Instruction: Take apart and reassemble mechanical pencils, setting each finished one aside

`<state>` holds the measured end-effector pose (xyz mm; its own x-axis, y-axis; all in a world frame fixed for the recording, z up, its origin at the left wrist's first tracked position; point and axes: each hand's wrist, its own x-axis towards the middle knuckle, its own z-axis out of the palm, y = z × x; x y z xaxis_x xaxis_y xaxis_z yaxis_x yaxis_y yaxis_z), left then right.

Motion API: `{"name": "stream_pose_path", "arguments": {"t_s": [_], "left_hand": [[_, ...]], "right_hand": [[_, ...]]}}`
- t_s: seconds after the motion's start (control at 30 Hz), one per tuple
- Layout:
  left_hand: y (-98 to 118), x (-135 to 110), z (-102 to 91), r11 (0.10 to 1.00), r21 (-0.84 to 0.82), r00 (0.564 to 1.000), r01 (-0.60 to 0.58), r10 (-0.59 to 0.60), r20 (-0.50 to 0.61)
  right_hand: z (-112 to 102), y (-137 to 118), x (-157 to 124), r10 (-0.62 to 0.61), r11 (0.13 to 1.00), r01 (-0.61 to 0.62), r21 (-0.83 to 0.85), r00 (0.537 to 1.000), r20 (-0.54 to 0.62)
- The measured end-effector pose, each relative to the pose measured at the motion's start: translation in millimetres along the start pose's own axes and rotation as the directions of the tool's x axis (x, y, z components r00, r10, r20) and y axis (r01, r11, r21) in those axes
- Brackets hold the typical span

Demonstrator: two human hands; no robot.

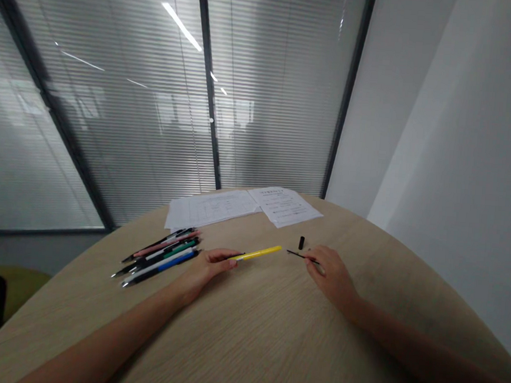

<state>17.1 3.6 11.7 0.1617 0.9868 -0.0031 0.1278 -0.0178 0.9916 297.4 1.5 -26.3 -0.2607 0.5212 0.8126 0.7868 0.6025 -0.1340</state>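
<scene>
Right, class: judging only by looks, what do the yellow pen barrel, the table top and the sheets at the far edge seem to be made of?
Yellow pen barrel: probably plastic, with a smooth, evenly bright colour; the left hand holds it.
Table: wood or wood-look laminate, matt, with pale grain lines; which one cannot be told.
Sheets: paper, thin, flat, white and printed.
</scene>
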Motion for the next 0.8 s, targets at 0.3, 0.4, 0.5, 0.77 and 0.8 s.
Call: {"name": "stream_pose_path", "arguments": {"t_s": [0.3, 0.4, 0.5, 0.77, 0.8], "left_hand": [[-5, 3, -2.2, 1.000, 0.014, 0.999, -0.027, 0.028, -0.047], [-1, 0, 0.8, 0.997, 0.053, 0.998, -0.048, 0.050, -0.039], [4, -4, 4.7, 0.990, 0.117, 0.997, -0.073, 0.076, -0.017], [-3, -4, 6.9, 0.847, 0.408, 0.940, -0.340, 0.302, 0.157], [-4, -5, 7.2, 0.785, 0.478, 0.918, -0.395, 0.354, 0.178]], "right_hand": [[-3, -2, 0, -0.038, 0.992, 0.037, -0.119, 0.999, -0.003], [-3, -3, 1, -0.043, 0.991, 0.043, -0.125, 0.999, 0.002], [-4, -6, 3, -0.083, 0.992, 0.085, -0.093, 0.996, 0.025], [-7, -15, 1, -0.253, 0.966, 0.254, -0.037, 0.967, 0.046], [-7, -16, 0, -0.274, 0.961, 0.276, -0.034, 0.961, 0.042]]}}
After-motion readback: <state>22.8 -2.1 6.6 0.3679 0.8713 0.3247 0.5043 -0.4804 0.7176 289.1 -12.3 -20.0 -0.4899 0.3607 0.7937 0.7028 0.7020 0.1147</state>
